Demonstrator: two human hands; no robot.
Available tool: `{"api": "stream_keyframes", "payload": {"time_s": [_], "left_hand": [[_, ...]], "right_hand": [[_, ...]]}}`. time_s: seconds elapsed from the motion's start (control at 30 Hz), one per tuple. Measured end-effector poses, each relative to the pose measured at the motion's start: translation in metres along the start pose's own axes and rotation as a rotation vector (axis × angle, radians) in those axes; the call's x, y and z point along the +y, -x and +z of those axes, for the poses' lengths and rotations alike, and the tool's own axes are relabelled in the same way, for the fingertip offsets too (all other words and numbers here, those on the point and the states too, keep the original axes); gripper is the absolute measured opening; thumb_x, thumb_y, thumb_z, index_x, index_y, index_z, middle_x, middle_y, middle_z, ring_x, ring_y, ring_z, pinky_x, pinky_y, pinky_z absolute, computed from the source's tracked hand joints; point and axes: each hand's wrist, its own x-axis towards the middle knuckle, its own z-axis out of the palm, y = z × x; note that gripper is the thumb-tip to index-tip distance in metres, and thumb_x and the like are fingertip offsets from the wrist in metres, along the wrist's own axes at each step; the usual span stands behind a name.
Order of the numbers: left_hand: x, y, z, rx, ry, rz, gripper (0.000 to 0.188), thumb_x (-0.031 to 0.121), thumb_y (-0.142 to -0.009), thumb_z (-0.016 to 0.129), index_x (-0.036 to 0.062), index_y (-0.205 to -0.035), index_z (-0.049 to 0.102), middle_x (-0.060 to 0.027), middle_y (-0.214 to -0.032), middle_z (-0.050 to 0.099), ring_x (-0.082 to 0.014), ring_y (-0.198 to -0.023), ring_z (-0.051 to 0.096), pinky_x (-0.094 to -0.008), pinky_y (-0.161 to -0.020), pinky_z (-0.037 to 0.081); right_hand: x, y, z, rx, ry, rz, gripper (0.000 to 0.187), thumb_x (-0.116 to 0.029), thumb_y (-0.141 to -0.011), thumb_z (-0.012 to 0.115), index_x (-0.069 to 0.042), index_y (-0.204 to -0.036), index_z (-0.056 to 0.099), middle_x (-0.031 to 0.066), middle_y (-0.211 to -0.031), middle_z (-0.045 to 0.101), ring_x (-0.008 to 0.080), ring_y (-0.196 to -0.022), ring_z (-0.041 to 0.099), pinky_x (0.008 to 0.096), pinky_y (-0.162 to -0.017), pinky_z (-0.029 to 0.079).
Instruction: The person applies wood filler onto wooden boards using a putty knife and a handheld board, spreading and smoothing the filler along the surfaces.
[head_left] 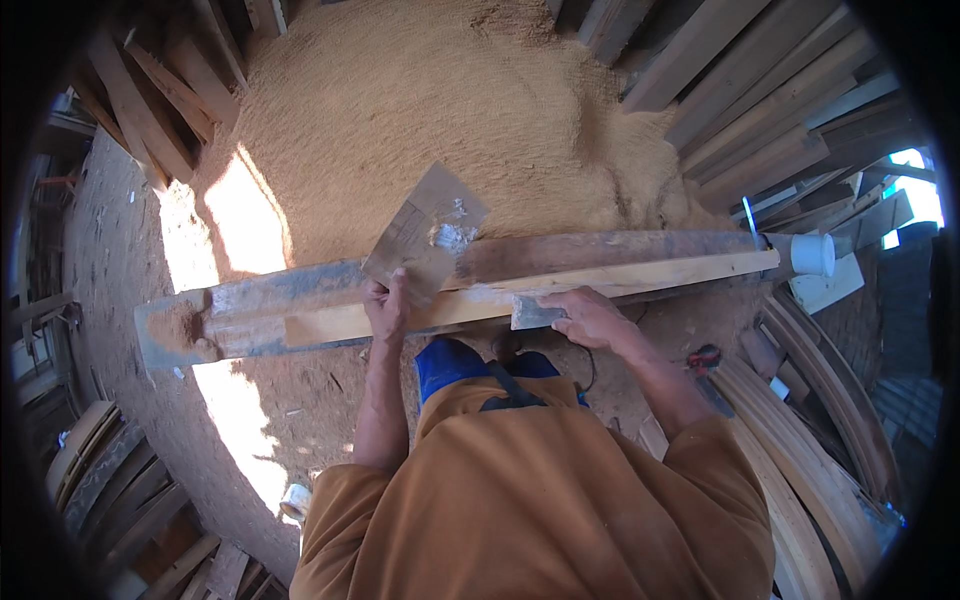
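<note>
A long pale wooden strip (640,278) lies along a weathered beam (300,292) in front of me. My left hand (386,308) grips the lower edge of a flat brown board (425,232) smeared with white paste, held tilted above the beam. My right hand (590,318) presses a small grey flat blade (530,312) against the near face of the strip. A white plastic cup (812,254) stands at the beam's right end.
A large sawdust heap (430,100) rises behind the beam. Stacked planks (760,110) lean at the right and upper left, curved wooden pieces (800,440) lie at the lower right, and a tape roll (296,500) sits on the dirt floor.
</note>
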Motion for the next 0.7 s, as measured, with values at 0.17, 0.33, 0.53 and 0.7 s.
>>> {"api": "stream_keyframes", "payload": {"time_s": [0.17,0.33,0.53,0.7], "left_hand": [[-0.015,0.001,-0.006,0.017,0.069,-0.030,0.015,0.012,-0.100,0.061,-0.0011,-0.099,0.068,0.0015,-0.083,0.068,-0.0039,-0.074,0.057,-0.0232,-0.063,0.045],[-0.006,0.002,0.001,0.029,0.089,-0.024,0.015,0.011,-0.100,0.061,-0.0015,-0.101,0.069,0.0001,-0.088,0.069,-0.0050,-0.077,0.059,-0.0235,-0.066,0.047],[-0.016,0.001,-0.002,-0.002,0.079,-0.044,0.015,0.011,-0.100,0.061,-0.0018,-0.104,0.069,-0.0003,-0.089,0.070,-0.0057,-0.079,0.060,-0.0251,-0.069,0.048],[-0.021,0.001,-0.008,0.040,0.074,-0.054,0.014,0.011,-0.100,0.061,0.0001,-0.105,0.069,-0.0004,-0.092,0.069,-0.0066,-0.081,0.059,-0.0255,-0.071,0.048]], "right_hand": [[-0.063,-0.029,-0.002,-0.134,0.042,0.095,0.046,-0.013,-0.087,0.068,-0.006,-0.133,0.063,0.0217,-0.124,0.066,0.0393,-0.121,0.059,0.0456,-0.103,0.046],[-0.081,-0.048,0.021,-0.079,0.043,0.022,0.046,-0.013,-0.085,0.067,-0.010,-0.131,0.064,0.0227,-0.117,0.068,0.0416,-0.112,0.062,0.0491,-0.098,0.049],[-0.092,-0.046,0.031,-0.032,-0.072,-0.159,0.050,-0.013,-0.088,0.067,-0.006,-0.136,0.056,0.0239,-0.119,0.067,0.0434,-0.114,0.062,0.0483,-0.099,0.048],[-0.077,0.015,0.012,0.001,-0.448,0.088,0.039,-0.007,-0.087,0.068,-0.003,-0.124,0.056,0.0237,-0.104,0.069,0.0381,-0.105,0.067,0.0430,-0.088,0.052]]}}
